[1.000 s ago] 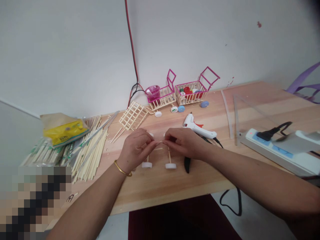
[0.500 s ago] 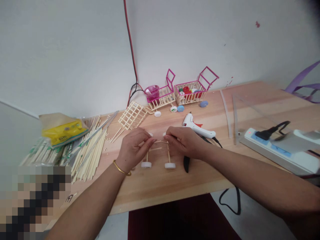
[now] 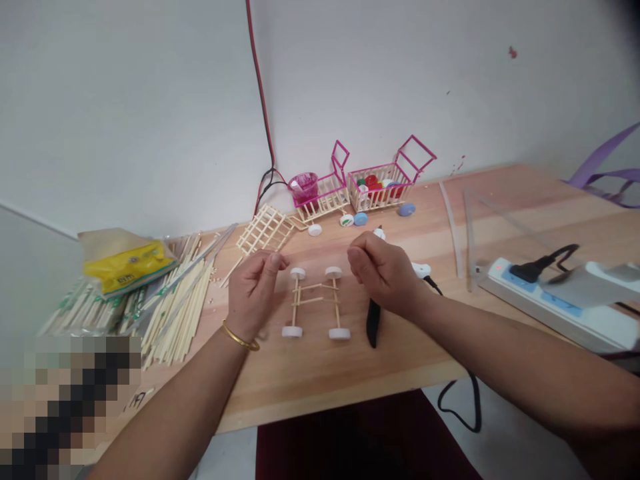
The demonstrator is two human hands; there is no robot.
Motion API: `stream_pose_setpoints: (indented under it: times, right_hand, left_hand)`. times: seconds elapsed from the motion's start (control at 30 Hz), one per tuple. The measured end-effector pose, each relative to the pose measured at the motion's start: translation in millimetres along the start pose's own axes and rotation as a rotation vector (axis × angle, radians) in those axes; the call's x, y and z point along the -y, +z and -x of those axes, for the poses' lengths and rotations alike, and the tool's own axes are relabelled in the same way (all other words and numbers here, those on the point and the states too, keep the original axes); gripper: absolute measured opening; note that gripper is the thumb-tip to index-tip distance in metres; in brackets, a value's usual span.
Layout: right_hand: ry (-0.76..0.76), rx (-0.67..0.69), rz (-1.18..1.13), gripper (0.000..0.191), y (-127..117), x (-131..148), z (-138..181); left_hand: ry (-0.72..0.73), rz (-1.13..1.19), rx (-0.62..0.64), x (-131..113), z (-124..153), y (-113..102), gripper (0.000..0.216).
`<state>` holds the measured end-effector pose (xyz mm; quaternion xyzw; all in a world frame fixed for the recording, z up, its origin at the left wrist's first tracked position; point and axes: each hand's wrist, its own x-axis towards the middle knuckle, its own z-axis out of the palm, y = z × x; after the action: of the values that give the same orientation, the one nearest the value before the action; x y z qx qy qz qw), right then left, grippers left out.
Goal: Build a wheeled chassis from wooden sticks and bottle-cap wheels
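Observation:
A small wheeled frame of thin wooden sticks (image 3: 313, 300) stands on the table between my hands, with a white cap-like wheel at each corner. My left hand (image 3: 254, 283), with a gold bangle at the wrist, is closed just left of the frame. To the right of it, my right hand (image 3: 383, 270) is curled into a fist above the table. Nothing shows between the fingers of either hand, and neither touches the frame. Behind the right hand lies a white glue gun (image 3: 421, 269), mostly covered by it. A black curved handle (image 3: 373, 325) shows below that hand.
Two stick carts with magenta rims (image 3: 383, 187) stand against the wall, one bearing a magenta-stained cup (image 3: 303, 189). Nearby leans a stick lattice (image 3: 265, 230). Bundled sticks (image 3: 175, 320) and a yellow package (image 3: 130, 267) lie left. A power strip (image 3: 565, 303) sits right.
Both hands have let go of the stick frame and drawn apart, left hand leftward and right hand rightward. The frame's crossbars and far wheels are now uncovered; the glue gun is more hidden.

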<state>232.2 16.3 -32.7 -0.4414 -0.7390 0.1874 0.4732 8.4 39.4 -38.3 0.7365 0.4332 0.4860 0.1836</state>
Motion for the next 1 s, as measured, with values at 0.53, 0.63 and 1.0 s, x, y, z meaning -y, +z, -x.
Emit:
stream_pose_setpoints:
  times: [0.53,0.63,1.0]
  right_hand:
    - [0.042,-0.013,-0.039,0.022,1.6,-7.3,-0.7]
    - [0.015,0.02,0.005,0.022,1.4,-7.3,-0.5]
    - [0.174,0.481,0.208,0.045,-2.1,-5.8,0.7]
  left_hand:
    - [-0.049,-0.041,0.062,2.7,0.0,1.5,0.03]
    - [-0.059,-0.05,0.059,2.5,-0.3,1.5,0.03]
    - [-0.1,-0.013,0.052,6.0,-1.3,1.8,0.029]
